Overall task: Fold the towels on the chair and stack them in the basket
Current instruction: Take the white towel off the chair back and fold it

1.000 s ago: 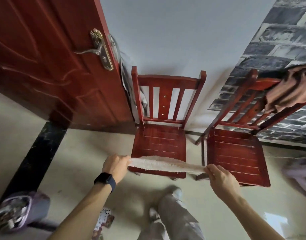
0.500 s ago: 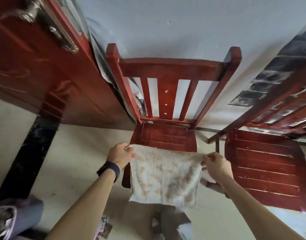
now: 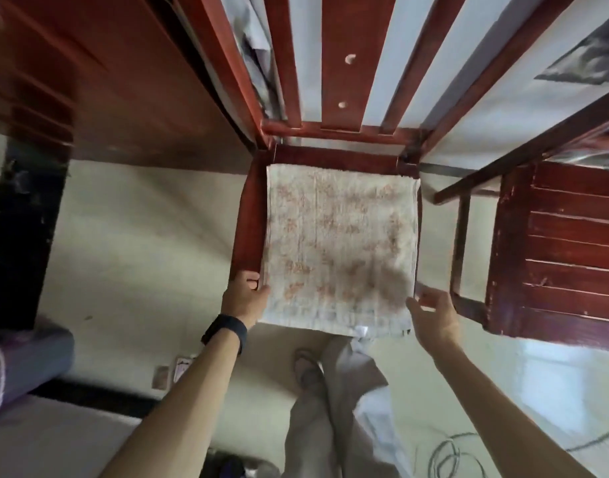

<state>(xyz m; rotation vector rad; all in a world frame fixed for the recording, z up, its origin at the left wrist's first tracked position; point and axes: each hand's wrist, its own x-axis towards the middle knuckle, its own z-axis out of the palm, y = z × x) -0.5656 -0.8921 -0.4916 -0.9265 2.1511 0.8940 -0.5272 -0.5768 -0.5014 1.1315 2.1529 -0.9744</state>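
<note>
A pale towel with faded reddish marks lies spread flat over the seat of a red wooden chair. Its near edge hangs a little past the seat's front. My left hand, with a black watch on the wrist, pinches the towel's near left corner against the seat edge. My right hand hovers at the near right corner with its fingers apart, holding nothing. A purple-grey basket-like container sits on the floor at the far left, partly cut off by the frame.
A second red chair stands close on the right. A red door is at the upper left. My leg and shoe are below the towel. Small cards and a coiled cable lie on the floor.
The towel, held up by both hands before, now lies flat on the seat. My right hand has let go of it. The view has moved closer to the chair.
</note>
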